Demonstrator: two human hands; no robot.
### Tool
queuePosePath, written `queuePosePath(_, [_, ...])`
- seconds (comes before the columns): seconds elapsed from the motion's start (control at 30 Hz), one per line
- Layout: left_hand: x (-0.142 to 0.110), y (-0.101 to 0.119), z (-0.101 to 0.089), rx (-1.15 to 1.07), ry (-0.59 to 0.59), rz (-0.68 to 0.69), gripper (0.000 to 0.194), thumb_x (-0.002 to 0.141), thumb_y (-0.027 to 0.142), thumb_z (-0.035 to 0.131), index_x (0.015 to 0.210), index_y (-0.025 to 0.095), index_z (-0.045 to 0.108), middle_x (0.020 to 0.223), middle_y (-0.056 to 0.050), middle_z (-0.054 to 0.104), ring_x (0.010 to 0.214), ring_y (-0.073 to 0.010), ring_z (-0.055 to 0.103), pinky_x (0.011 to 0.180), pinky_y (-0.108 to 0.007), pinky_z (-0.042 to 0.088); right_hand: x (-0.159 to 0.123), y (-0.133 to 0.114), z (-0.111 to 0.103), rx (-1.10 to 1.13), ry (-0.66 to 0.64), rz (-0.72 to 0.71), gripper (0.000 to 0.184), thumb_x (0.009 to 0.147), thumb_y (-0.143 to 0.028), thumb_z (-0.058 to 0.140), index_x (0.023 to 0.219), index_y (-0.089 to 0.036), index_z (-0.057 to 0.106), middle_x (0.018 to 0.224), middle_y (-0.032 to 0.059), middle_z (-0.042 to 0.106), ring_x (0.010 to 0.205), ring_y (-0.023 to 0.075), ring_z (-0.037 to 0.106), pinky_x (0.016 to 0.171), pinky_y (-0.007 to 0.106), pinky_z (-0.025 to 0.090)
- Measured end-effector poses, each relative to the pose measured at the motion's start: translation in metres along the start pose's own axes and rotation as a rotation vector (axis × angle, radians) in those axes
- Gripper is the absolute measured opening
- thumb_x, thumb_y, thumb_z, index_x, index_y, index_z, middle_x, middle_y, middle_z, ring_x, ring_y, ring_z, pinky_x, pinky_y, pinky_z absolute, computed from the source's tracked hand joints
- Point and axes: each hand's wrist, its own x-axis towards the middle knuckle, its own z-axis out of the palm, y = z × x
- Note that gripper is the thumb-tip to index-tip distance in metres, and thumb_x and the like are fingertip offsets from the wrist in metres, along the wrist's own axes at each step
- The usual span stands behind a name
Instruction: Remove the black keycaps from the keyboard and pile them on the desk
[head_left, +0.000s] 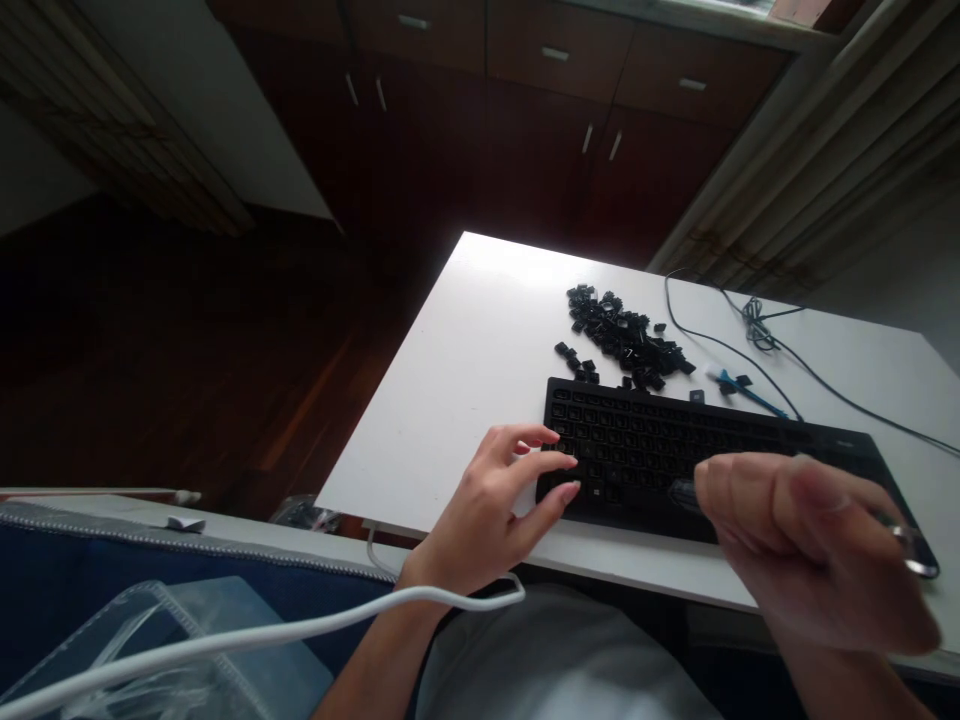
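Note:
A black keyboard (637, 505) lies on the white table, with most of its keycaps off. My left hand (499, 495) is at its left end, fingers spread and holding nothing, the fingertips over or touching the keyboard's left side. My right hand (802, 530) is closed in a fist above the keyboard's right half. It grips a slim tool (684, 494) with a dark, see-through end; something shiny shows at the other side of the fist, and its exact kind is hidden. Behind the keyboard lies a heap of loose black keycaps (622, 335).
A blue toothbrush (750, 392) lies behind the keyboard beside a few keycaps. A black cable (825, 385) runs across the right of the white table (427, 400). A white cable (300, 635) crosses in front of my left forearm. Wooden cabinets (540, 150) stand beyond.

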Motion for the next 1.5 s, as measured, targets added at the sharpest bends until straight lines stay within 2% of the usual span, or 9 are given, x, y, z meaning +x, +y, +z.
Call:
queuePosePath(0.07, [-0.001, 0.001, 0.003, 0.125, -0.088, 0.087, 0.030, 0.094, 0.025, 0.063, 0.124, 0.024, 0.064, 0.133, -0.010, 0.054, 0.124, -0.0245, 0.050, 0.105, -0.040, 0.049, -0.014, 0.010, -0.012, -0.245, 0.007, 0.004, 0.039, 0.098, -0.013, 0.042, 0.060, -0.020, 0.035, 0.052, -0.0023, 0.033, 0.046, 0.0103, 0.034, 0.045, 0.030, 0.027])
queuePosePath(0.27, [0.002, 0.000, 0.009, 0.297, -0.158, 0.160, 0.029, 0.094, 0.025, 0.062, 0.123, 0.026, 0.066, 0.139, -0.009, 0.051, 0.127, -0.0275, 0.046, 0.106, -0.047, 0.048, -0.048, 0.038, -0.050, -0.906, -0.160, -0.347, 0.035, 0.076, 0.004, 0.067, 0.064, -0.019, 0.043, 0.059, -0.0031, 0.042, 0.051, 0.0081, 0.038, 0.049, 0.028, 0.026])
queuePosePath(0.53, [0.012, 0.004, 0.011, 0.310, -0.147, 0.142, 0.016, 0.091, 0.023, 0.066, 0.107, 0.023, 0.069, 0.127, -0.010, 0.058, 0.121, -0.0266, 0.051, 0.102, -0.045, 0.051, -0.072, 0.046, -0.095, -1.143, -0.016, -0.425, 0.033, 0.073, 0.001, 0.076, 0.066, -0.019, 0.050, 0.057, -0.0036, 0.048, 0.051, 0.0088, 0.040, 0.053, 0.029, 0.029])
queuePosePath(0.7, [0.022, 0.004, 0.002, 0.302, -0.174, 0.117, 0.022, 0.091, 0.023, 0.066, 0.112, 0.024, 0.066, 0.126, -0.011, 0.059, 0.119, -0.0260, 0.054, 0.099, -0.043, 0.052, -0.077, 0.053, -0.105, -1.210, -0.029, -0.485, 0.033, 0.070, -0.005, 0.081, 0.067, -0.020, 0.052, 0.057, -0.0042, 0.053, 0.051, 0.0106, 0.045, 0.055, 0.030, 0.033])
queuePosePath(0.8, [0.045, 0.006, -0.004, 0.329, -0.115, 0.112, 0.024, 0.093, 0.023, 0.063, 0.117, 0.025, 0.065, 0.125, -0.010, 0.060, 0.118, -0.0248, 0.056, 0.099, -0.041, 0.052, -0.075, 0.056, -0.102, -1.203, -0.040, -0.485, 0.027, 0.073, -0.009, 0.080, 0.070, -0.020, 0.055, 0.058, -0.0046, 0.053, 0.051, 0.0113, 0.046, 0.055, 0.031, 0.033])
queuePosePath(0.97, [0.111, -0.001, -0.008, 0.474, -0.090, 0.134, 0.025, 0.097, 0.031, 0.057, 0.120, 0.024, 0.065, 0.124, -0.009, 0.062, 0.117, -0.0250, 0.056, 0.099, -0.044, 0.051, -0.072, 0.060, -0.097, -1.195, -0.058, -0.496, 0.026, 0.078, -0.013, 0.076, 0.068, -0.021, 0.054, 0.057, -0.0046, 0.051, 0.051, 0.0126, 0.044, 0.056, 0.033, 0.029])
queuePosePath(1.2, [0.198, -0.052, 0.002, 0.548, -0.144, 0.101, 0.035, 0.098, 0.041, 0.051, 0.121, 0.019, 0.064, 0.125, -0.012, 0.062, 0.119, -0.0275, 0.055, 0.102, -0.048, 0.048, -0.071, 0.065, -0.096, -1.191, -0.006, -0.501, 0.032, 0.079, -0.015, 0.074, 0.063, -0.022, 0.048, 0.054, -0.0046, 0.047, 0.051, 0.0134, 0.040, 0.055, 0.034, 0.024])
queuePosePath(1.33, [0.232, -0.077, 0.006, 0.544, -0.160, 0.085, 0.037, 0.099, 0.038, 0.046, 0.124, 0.017, 0.064, 0.129, -0.014, 0.062, 0.124, -0.0292, 0.052, 0.105, -0.051, 0.044, -0.069, 0.064, -0.094, -1.177, 0.000, -0.506, 0.031, 0.081, -0.012, 0.072, 0.063, -0.022, 0.049, 0.054, -0.0042, 0.047, 0.050, 0.0137, 0.040, 0.055, 0.034, 0.024])
queuePosePath(1.5, [0.260, -0.081, 0.005, 0.521, -0.289, 0.119, 0.040, 0.093, 0.043, 0.055, 0.125, 0.021, 0.065, 0.129, -0.009, 0.066, 0.126, -0.0286, 0.052, 0.107, -0.049, 0.042, -0.065, 0.061, -0.090, -1.156, 0.021, -0.512, 0.031, 0.081, -0.011, 0.071, 0.061, -0.021, 0.049, 0.052, -0.0039, 0.046, 0.049, 0.0133, 0.039, 0.054, 0.034, 0.023])
